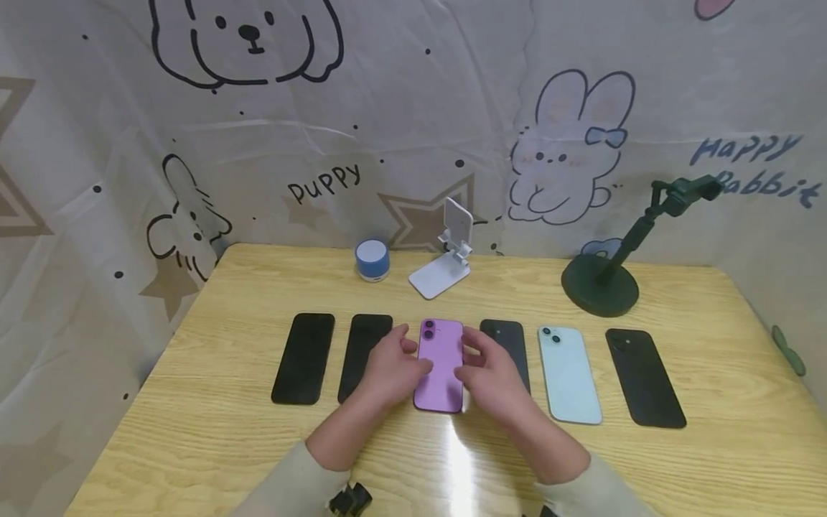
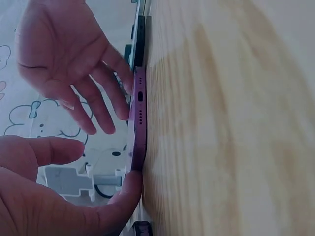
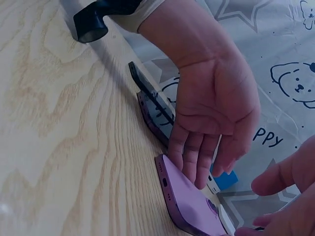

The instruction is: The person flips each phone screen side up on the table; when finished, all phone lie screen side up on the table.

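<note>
A purple smartphone (image 1: 439, 373) lies back up on the wooden table, its two camera lenses at the far end. To its left is my left hand (image 1: 393, 366), fingers relaxed and apart; in the left wrist view one finger of that hand (image 2: 64, 201) touches the phone's side edge. On the opposite side is my right hand (image 1: 494, 370), loosely spread near the phone's right edge. The right wrist view shows the purple phone (image 3: 189, 201) flat on the wood between both hands. A black phone (image 1: 358, 359) is partly covered by my left hand, and a dark phone (image 1: 510, 341) by my right.
Another black phone (image 1: 304, 359) lies far left. A pale blue phone (image 1: 570, 377) and a black phone (image 1: 646, 377) lie to the right. Behind stand a blue-and-white cylinder (image 1: 372, 261), a white phone stand (image 1: 441, 274) and a dark green stand with an arm (image 1: 601, 287), before a printed curtain.
</note>
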### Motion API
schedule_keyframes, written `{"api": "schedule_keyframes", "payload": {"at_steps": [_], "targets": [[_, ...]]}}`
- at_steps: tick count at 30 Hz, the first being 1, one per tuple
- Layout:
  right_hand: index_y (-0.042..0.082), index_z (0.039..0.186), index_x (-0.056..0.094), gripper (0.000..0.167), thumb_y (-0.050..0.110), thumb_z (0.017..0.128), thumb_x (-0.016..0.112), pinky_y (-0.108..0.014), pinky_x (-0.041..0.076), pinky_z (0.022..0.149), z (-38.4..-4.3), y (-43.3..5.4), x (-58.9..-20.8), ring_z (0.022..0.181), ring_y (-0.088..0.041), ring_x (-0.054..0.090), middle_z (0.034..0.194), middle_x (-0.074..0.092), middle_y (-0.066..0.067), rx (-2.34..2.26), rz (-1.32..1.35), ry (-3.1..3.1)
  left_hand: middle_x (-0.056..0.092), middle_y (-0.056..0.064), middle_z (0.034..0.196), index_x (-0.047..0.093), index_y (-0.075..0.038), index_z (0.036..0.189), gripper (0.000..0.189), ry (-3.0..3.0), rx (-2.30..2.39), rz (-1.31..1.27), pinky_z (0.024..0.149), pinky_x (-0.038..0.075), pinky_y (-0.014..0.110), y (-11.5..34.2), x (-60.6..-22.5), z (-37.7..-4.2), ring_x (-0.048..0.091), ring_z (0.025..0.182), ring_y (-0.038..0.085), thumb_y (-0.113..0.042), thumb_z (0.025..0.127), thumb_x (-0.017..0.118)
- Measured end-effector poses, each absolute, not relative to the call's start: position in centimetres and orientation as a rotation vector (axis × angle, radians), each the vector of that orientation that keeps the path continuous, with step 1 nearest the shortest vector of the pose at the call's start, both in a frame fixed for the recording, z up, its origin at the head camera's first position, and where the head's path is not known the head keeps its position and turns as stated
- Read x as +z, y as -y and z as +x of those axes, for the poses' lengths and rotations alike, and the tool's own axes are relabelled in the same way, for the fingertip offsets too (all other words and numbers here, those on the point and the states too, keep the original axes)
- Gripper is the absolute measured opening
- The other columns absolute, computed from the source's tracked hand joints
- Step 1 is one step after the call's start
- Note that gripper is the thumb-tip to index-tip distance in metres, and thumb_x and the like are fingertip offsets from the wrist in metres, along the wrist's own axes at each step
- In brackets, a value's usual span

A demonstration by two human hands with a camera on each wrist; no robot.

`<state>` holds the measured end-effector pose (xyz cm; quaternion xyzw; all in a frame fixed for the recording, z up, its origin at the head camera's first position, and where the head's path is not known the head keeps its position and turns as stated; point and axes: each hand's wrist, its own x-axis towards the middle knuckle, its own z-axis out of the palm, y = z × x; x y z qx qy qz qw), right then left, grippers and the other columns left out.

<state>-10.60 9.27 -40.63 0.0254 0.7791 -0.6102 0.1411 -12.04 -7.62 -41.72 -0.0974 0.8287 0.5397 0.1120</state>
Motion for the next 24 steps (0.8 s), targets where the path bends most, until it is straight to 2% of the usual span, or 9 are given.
{"api": "schedule_keyframes", "payload": {"at_steps": [7, 13, 18, 22, 24], "targets": [[0.002, 0.153, 0.036, 0.065, -0.006, 0.091, 0.056, -0.046, 0.051, 0.092, -10.83, -9.1, -40.56, 0.134, -0.04, 0.042, 0.155, 0.034, -0.017, -1.793, 0.139, -2.221, 0.059, 0.015, 0.122, 0.04, 0.001, 0.149, 0.076, -2.429, 1.601, -0.318, 0.089, 0.051, 0.042, 7.56, -41.44, -12.21, 0.06, 0.105, 0.029, -0.006, 0.082, 0.074], [-0.001, 0.15, 0.039, 0.065, -0.01, 0.089, 0.057, -0.044, 0.053, 0.088, -11.33, -8.73, -40.84, 0.131, -0.042, 0.045, 0.152, 0.038, -0.02, -1.778, 0.158, -2.269, 0.059, 0.016, 0.122, 0.039, -0.001, 0.15, 0.075, -2.422, 1.636, -0.318, 0.09, 0.05, 0.045, 7.69, -41.49, -12.29, 0.058, 0.111, 0.031, -0.003, 0.083, 0.073], [-0.001, 0.15, 0.04, 0.071, -0.018, 0.082, 0.057, -0.04, 0.052, 0.091, -11.54, -8.6, -41.1, 0.129, -0.038, 0.049, 0.152, 0.04, -0.019, -1.75, 0.177, -2.317, 0.061, 0.014, 0.116, 0.044, -0.001, 0.147, 0.077, -2.383, 1.694, -0.359, 0.086, 0.052, 0.041, 7.7, -41.67, -12.27, 0.059, 0.105, 0.029, 0.004, 0.076, 0.073], [0.002, 0.15, 0.041, 0.077, -0.023, 0.079, 0.058, -0.036, 0.053, 0.088, -11.52, -8.79, -41.29, 0.121, -0.034, 0.054, 0.148, 0.043, -0.017, -1.742, 0.218, -2.351, 0.063, 0.015, 0.111, 0.048, 0.002, 0.142, 0.076, -2.3, 1.785, -0.385, 0.078, 0.055, 0.036, 7.58, -41.93, -12.2, 0.063, 0.097, 0.027, 0.013, 0.07, 0.071], [0.003, 0.149, 0.043, 0.077, -0.022, 0.08, 0.062, -0.035, 0.054, 0.085, -11.5, -8.96, -41.36, 0.115, -0.031, 0.058, 0.143, 0.047, -0.016, -1.757, 0.249, -2.352, 0.063, 0.016, 0.111, 0.05, 0.004, 0.14, 0.072, -2.261, 1.833, -0.401, 0.077, 0.056, 0.034, 7.56, -42.08, -12.2, 0.065, 0.095, 0.027, 0.015, 0.071, 0.069]]}}
